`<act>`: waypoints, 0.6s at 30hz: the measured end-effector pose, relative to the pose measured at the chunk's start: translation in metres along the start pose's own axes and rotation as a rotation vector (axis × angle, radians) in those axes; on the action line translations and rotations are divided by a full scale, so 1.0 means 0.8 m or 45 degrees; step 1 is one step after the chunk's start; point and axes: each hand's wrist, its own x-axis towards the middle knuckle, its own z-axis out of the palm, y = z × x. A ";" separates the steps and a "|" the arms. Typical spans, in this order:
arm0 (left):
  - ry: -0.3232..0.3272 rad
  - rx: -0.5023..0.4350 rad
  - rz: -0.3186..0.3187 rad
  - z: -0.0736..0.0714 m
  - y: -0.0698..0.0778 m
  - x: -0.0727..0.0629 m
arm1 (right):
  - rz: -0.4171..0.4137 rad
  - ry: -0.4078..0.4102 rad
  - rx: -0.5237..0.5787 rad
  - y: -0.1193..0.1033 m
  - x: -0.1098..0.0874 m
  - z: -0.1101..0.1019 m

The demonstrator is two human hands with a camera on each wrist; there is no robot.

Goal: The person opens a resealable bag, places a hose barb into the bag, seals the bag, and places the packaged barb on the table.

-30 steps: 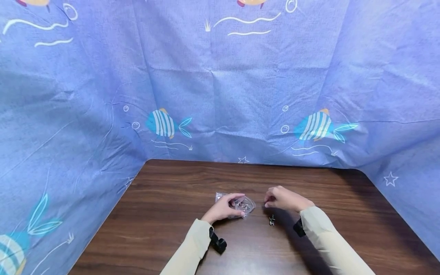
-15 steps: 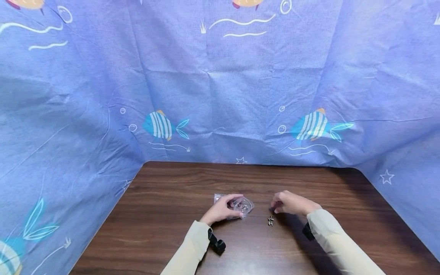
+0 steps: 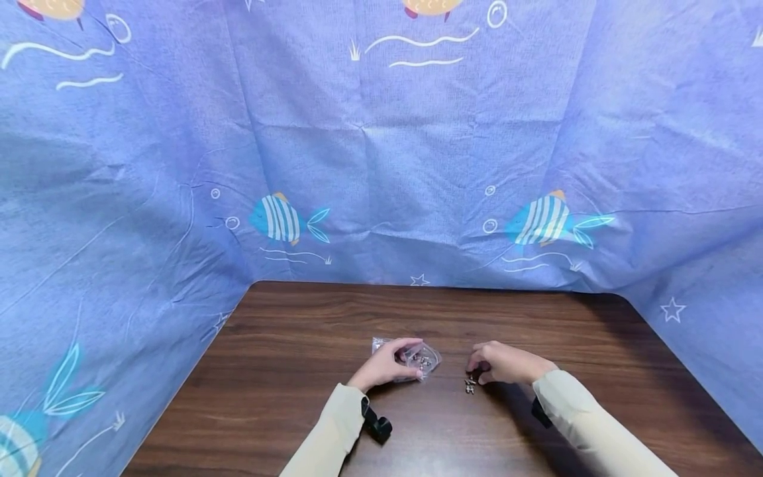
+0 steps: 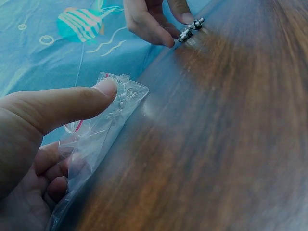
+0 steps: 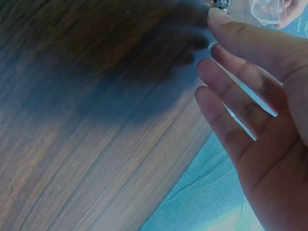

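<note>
My left hand (image 3: 381,364) holds a clear zip-lock bag (image 4: 94,149) with its mouth spread toward the right, thumb on one side and curled fingers on the other. Several small shiny metal pieces (image 3: 424,362) lie inside the bag. To the right of it, a little heap of small metal screws (image 3: 469,387) sits on the table. My right hand (image 3: 509,363) is low over this heap, its thumb and forefinger at the screws but apart from each other. In the right wrist view, a screw head (image 5: 222,4) shows by the thumb tip; the other fingers are loosely extended.
Both hands are over a brown wood-grain table (image 3: 310,411). A blue cloth (image 3: 417,165) printed with fish hangs behind it and at both sides. Each wrist wears a black camera band (image 3: 377,424).
My right hand has come down and nearer to the heap of screws, after first shifting slightly right. The left hand and the bag stay almost where they were.
</note>
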 end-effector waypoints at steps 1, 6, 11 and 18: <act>0.002 -0.002 0.002 0.000 0.000 0.000 | -0.011 0.001 0.002 0.000 0.000 0.000; 0.001 -0.002 -0.001 0.000 -0.001 0.000 | -0.072 0.007 -0.007 -0.002 0.003 0.001; -0.004 0.005 -0.010 0.002 -0.001 0.001 | -0.127 0.024 -0.075 -0.001 0.006 0.002; 0.001 -0.005 -0.004 0.001 0.000 0.002 | -0.153 0.050 -0.133 0.000 0.007 0.005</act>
